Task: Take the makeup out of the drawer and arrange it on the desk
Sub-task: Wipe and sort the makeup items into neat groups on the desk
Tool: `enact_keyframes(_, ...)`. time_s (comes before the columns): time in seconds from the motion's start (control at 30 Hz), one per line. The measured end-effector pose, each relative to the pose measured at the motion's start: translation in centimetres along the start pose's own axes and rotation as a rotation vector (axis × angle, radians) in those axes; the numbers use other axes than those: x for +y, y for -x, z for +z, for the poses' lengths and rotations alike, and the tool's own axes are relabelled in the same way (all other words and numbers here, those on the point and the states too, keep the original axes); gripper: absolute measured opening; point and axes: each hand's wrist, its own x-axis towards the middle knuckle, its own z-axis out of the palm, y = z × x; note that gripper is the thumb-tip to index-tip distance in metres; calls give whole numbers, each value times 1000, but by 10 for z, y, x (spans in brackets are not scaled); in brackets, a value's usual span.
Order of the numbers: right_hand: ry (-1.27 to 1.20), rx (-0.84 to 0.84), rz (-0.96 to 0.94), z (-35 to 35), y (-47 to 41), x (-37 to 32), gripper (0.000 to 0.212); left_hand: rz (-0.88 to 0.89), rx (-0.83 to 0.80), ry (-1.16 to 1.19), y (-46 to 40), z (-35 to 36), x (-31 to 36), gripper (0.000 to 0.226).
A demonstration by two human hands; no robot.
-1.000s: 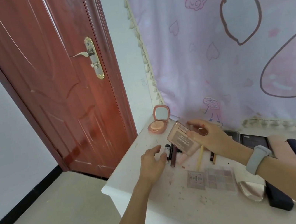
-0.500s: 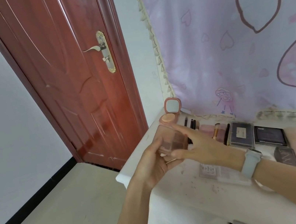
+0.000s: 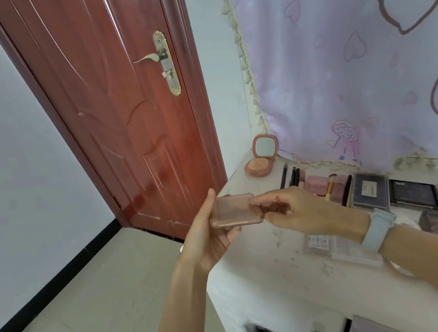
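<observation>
A red-brown door (image 3: 117, 110) and a pink curtain (image 3: 353, 58) stand behind the white surface (image 3: 288, 284). On it lie one open round compact (image 3: 261, 159) and two dark palettes (image 3: 388, 190). Off its corner, left hand (image 3: 209, 236) and right hand (image 3: 296, 208) hold one pink case (image 3: 233, 211), fingers (image 3: 260, 199) curled on it.

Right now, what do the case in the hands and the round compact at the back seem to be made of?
The pink case, held by the left hand and the right hand, looks like translucent plastic with a smooth finish: a darker inside shows dimly through it. The round compact looks like matte peach plastic; its raised lid holds a mirror, which reflects pale light.
</observation>
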Motion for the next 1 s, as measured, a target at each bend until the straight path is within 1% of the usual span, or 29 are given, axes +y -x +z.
enact_keyframes(0.07, 70, 43, -44, 2, 1, -1, 35, 37, -79, 79, 2, 0, -6, 53)
enact_keyframes(0.13, 123, 90, -105, 3, 0, -4, 34, 64, -122, 185, 2, 1, -12, 63)
enact_keyframes(0.2, 162, 86, -162, 5, -1, -5, 33, 74, -106, 289, 1, 3, -16, 69)
enact_keyframes(0.27, 220, 50, -192, 7, -2, -5, 34, 83, -67, 319, 0, 4, -17, 68)
enact_keyframes(0.33, 325, 60, -212, 7, -2, -3, 33, 84, -35, 319, -1, 6, -18, 69)
enact_keyframes(0.4, 413, 130, -245, 6, -3, -4, 31, 103, -54, 302, -2, 9, -21, 76)
enact_keyframes(0.47, 421, 181, -275, 3, -3, -7, 28, 139, -68, 232, -3, 10, -26, 87)
enact_keyframes(0.53, 385, 177, -298, 2, -5, -10, 26, 155, -57, 122, -5, 9, -31, 94)
enact_keyframes(0.6, 348, 136, -307, 2, -6, -11, 22, 136, -68, 92, -6, 8, -31, 83)
enact_keyframes(0.67, 328, 100, -322, 3, -6, -9, 21, 101, -67, 114, -6, 8, -29, 68)
enact_keyframes(0.7, 311, 91, -321, 3, -7, -7, 22, 85, -65, 118, -6, 7, -28, 65)
enact_keyframes(0.83, 182, 45, -224, 4, -12, 0, 22, 57, -110, 88, -7, 2, -31, 64)
enact_keyframes(0.93, 125, -23, -157, 5, -16, 8, 20, 20, -133, 80, -7, -2, -30, 58)
enact_keyframes(1.0, 104, 23, -160, 5, -19, 12, 16, -45, -117, 57, -7, -5, -30, 67)
